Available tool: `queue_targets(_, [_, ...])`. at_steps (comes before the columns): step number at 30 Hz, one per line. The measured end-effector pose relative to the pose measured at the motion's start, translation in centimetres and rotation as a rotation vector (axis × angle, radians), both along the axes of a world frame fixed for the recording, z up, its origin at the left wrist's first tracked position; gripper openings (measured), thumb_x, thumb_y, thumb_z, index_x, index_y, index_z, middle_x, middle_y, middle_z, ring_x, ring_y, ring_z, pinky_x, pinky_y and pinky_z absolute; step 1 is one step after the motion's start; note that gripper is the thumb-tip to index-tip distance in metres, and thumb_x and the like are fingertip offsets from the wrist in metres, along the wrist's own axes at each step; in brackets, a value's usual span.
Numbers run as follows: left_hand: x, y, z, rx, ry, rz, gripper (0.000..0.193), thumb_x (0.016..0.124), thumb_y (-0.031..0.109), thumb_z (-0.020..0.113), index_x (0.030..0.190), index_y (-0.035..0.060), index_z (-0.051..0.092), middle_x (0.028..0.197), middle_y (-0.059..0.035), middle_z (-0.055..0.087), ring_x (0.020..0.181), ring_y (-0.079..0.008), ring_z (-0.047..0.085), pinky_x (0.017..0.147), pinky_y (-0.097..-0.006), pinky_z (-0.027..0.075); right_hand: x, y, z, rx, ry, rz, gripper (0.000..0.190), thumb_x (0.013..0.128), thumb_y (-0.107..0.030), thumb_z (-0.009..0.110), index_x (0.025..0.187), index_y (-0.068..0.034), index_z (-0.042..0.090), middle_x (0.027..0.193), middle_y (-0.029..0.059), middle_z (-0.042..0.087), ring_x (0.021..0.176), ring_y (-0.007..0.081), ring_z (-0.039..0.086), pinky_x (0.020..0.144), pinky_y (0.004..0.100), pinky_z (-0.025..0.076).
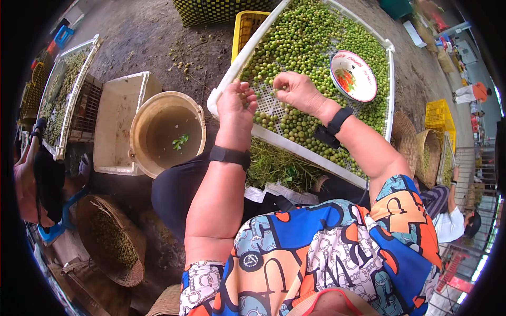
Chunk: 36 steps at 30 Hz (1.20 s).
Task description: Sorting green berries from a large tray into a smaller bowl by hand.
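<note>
A white plastic mesh tray (316,160) full of small round green fruits (300,37) lies before me. Over its near left corner, my left hand (237,100) is turned palm up, with its fingers curled around a few brownish-green fruits (242,97). My right hand (298,93) hovers above the tray just to the right, thumb and fingers drawn together; whether something is pinched there is hidden. Beneath the hands, part of the perforated tray floor shows bare. Among the fruits sits a white enamel bowl (365,85) with a red rim, holding red and green pieces.
To the left stand a round bucket (136,130) of murky water and a white foam box (114,126). Cut green stems (276,162) lie under the tray. A yellow crate (239,35) is behind it. Baskets of fruit (130,221) and other people (33,185) are on both sides.
</note>
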<state>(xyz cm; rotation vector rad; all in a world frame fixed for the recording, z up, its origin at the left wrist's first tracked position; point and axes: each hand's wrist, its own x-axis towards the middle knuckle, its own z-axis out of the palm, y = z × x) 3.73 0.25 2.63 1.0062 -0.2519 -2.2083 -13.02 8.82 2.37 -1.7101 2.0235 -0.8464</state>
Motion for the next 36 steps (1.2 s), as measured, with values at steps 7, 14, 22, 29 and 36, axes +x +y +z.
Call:
queue_targets(7, [-0.5, 0.4, -0.9, 0.053, 0.021, -0.065, 0.033, 0.094, 0.033, 0.048, 0.091, 0.0015, 0.056, 0.079, -0.0134, 0.057, 0.067, -0.0212, 0.055, 0.054, -0.0273, 0.046, 2.9, 0.4, 4.0, -0.025, -0.394, 0.1, 0.017, 0.083, 0.001, 0.059, 0.099, -0.002, 0.065, 0.083, -0.0007, 0.06, 0.071, 0.0034, 0.054, 0.063, 0.0202, 0.046])
queue_targets(14, [-0.1, 0.7, -0.3, -0.011, -0.029, -0.019, 0.035, 0.097, 0.033, 0.043, 0.095, -0.0001, 0.055, 0.083, -0.0151, 0.057, 0.073, -0.024, 0.058, 0.062, -0.0321, 0.053, 1.1, 3.0, -0.6, 0.083, 0.462, 0.294, 0.005, 0.073, -0.007, 0.062, 0.079, -0.008, 0.061, 0.075, 0.009, 0.06, 0.073, 0.0291, 0.062, 0.065, 0.0399, 0.051])
queue_targets(22, [-0.1, 0.6, -0.1, 0.045, -0.005, -0.02, 0.027, 0.096, 0.018, 0.045, 0.109, -0.0043, 0.05, 0.104, -0.0174, 0.054, 0.094, -0.0314, 0.052, 0.087, -0.0482, 0.048, 2.4, 3.1, 2.5, 0.016, 0.438, 0.159, 0.004, 0.078, -0.007, 0.063, 0.077, -0.004, 0.059, 0.071, 0.0078, 0.061, 0.068, 0.0229, 0.062, 0.06, 0.0331, 0.05])
queue_targets(29, [-0.6, 0.3, -1.4, -0.034, -0.026, -0.137, 0.025, 0.096, 0.021, 0.041, 0.105, 0.0008, 0.053, 0.086, -0.0129, 0.057, 0.078, -0.0238, 0.057, 0.074, -0.0366, 0.052, 4.2, 0.1, 4.4, -0.03, -0.558, -0.016, 0.008, 0.087, -0.01, 0.063, 0.086, -0.002, 0.064, 0.077, -0.0012, 0.064, 0.072, 0.0042, 0.059, 0.063, 0.0212, 0.048])
queue_targets(36, [-0.8, 0.3, -2.3, -0.013, 0.181, -0.138, 0.031, 0.097, 0.029, 0.037, 0.105, 0.0031, 0.053, 0.088, -0.01, 0.058, 0.078, -0.0234, 0.058, 0.076, -0.0401, 0.052, 5.5, -1.3, 4.8, -0.001, -0.597, 0.088, 0.014, 0.09, -0.011, 0.062, 0.098, 0.0, 0.062, 0.089, 0.0044, 0.067, 0.081, 0.0082, 0.063, 0.073, 0.0225, 0.052])
